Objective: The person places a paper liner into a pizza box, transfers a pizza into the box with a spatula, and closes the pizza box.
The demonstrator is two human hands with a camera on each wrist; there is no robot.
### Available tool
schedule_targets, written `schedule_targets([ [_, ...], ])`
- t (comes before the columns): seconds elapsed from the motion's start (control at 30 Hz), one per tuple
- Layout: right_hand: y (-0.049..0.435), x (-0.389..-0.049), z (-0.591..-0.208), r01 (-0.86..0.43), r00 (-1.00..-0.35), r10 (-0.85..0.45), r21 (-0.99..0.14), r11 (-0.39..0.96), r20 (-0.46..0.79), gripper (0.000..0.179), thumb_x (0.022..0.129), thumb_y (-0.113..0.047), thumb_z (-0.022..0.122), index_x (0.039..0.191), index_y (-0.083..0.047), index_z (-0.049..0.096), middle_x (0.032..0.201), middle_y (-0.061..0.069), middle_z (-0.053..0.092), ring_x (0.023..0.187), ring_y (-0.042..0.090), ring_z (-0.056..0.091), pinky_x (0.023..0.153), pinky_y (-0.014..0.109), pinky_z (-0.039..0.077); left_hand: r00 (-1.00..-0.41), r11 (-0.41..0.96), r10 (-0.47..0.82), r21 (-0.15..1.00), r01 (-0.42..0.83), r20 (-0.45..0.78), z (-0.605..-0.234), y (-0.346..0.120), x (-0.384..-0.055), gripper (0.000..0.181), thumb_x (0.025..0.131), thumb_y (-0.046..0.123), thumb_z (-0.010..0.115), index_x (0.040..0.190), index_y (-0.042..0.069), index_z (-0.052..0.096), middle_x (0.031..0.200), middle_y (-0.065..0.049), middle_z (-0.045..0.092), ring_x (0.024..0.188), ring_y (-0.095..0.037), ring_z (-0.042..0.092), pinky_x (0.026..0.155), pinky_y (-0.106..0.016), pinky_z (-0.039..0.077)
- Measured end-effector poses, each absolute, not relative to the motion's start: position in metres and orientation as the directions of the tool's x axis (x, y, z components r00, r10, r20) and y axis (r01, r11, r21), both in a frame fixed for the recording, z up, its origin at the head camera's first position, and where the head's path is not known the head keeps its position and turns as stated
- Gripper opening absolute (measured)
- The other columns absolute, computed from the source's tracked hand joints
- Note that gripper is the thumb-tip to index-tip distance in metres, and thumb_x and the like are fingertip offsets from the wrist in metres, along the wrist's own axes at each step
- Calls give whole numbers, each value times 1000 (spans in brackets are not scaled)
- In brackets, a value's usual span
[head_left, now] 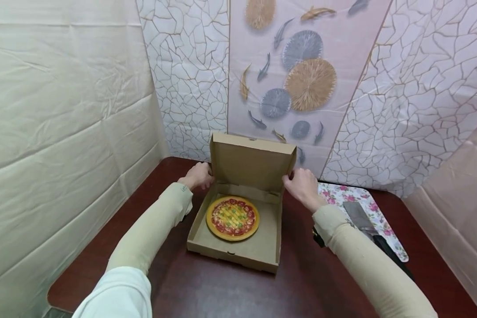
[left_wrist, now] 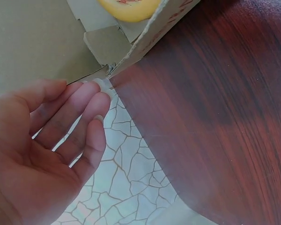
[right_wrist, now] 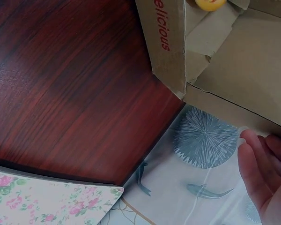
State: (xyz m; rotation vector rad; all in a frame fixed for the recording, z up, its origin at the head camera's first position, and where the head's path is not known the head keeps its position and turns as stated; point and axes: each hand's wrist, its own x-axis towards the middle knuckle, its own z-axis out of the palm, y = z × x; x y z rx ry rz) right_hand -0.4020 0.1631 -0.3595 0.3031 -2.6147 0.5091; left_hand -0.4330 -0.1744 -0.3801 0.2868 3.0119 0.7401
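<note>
An open cardboard pizza box [head_left: 268, 221] stands on the table with its lid [head_left: 252, 163] raised at the back. A round pizza [head_left: 232, 218] with red and yellow topping lies inside, towards the left. My left hand [head_left: 200, 176] holds the lid's left edge low down, near the hinge; in the left wrist view its thumb and fingers [left_wrist: 96, 101] meet at that edge. On the other side my right hand [head_left: 302, 184] grips the lid's right edge. The right wrist view shows its fingers [right_wrist: 257, 173] at the lid's side flap, partly cut off by the frame.
To the right lies a flowered board [head_left: 381, 216] with a broad grey blade [head_left: 357, 215] on it; a black handle [head_left: 391, 254] points towards the front. A small dark object [head_left: 318, 238] sits partly hidden by my right forearm. The patterned wall covering [head_left: 191, 88] rises close behind the box.
</note>
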Motion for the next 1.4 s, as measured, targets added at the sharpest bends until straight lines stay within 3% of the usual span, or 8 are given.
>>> schedule_targets([
  [0.47,164,-397,-365,-328,-860,-190,-228,917,474,44,85,-21,57,47,-15,34,41,-3,31,40,19,37,41,31,28,-978,877,185,433,209,98,-390,-177,-429,20,87,15,63,75,4,74,61,-9,68,50,-16,62,51,-26,48],
  [1.1,167,-387,-372,-377,-818,-239,-174,910,523,45,83,-19,57,46,-15,31,41,-2,31,41,21,38,41,33,29,-980,883,183,426,196,72,-396,-176,-425,20,90,16,63,78,4,73,61,-9,69,48,-15,59,47,-26,44],
  [1.27,165,-388,-370,-375,-816,-234,-175,910,529,44,82,-19,58,46,-15,32,41,1,37,42,23,43,42,38,35,-976,873,211,438,215,57,-382,-179,-426,13,86,16,65,91,4,68,68,-10,70,51,-18,62,47,-28,46],
  [1.4,165,-387,-370,-372,-819,-227,-185,910,527,44,81,-20,58,46,-15,33,41,2,40,42,24,44,42,40,36,-960,817,268,509,269,77,-369,-179,-422,31,84,8,65,114,1,57,77,-15,70,56,-24,66,50,-29,51],
])
